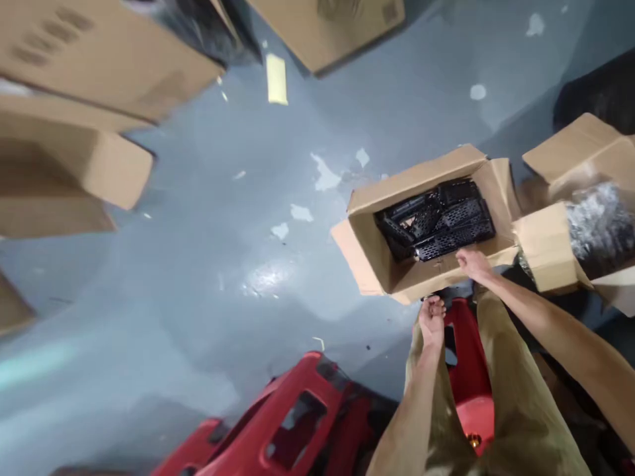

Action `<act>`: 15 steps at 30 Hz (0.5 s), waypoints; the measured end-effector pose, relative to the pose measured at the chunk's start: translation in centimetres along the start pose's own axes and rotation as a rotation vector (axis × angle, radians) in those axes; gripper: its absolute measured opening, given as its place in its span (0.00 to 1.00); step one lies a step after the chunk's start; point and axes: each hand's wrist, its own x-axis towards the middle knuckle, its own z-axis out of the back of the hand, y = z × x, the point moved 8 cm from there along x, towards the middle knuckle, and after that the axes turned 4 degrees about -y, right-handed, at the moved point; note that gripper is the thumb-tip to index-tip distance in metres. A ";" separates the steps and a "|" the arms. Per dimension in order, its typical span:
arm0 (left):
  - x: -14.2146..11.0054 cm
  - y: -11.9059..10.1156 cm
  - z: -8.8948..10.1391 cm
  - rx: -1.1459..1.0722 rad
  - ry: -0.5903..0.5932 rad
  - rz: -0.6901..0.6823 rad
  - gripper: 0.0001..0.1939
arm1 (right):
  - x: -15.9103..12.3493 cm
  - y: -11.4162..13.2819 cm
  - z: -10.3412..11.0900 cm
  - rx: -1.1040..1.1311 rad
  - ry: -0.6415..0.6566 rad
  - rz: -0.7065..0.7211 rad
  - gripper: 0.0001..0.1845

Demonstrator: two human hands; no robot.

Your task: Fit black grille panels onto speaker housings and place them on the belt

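One open carton (417,182), black perforated parts (451,221) overlapping inside, beyond counting.
Left to right: at least two cut-off boxes (129,59), blurred red shells (278,391), the left hand (431,320) curled just short of the carton, the right hand (473,263) bent-fingered at its near rim (I can't tell whether either holds anything), one box (546,244) showing plastic wrapping (602,221).

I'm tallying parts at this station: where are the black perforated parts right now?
In the head view, right of centre, the black perforated parts lie inside the open cardboard box, just beyond the right hand.
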 end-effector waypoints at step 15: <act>7.0 -0.3 -5.4 -0.659 -0.101 0.108 0.33 | 16.8 0.4 -7.9 -0.732 0.122 0.618 0.12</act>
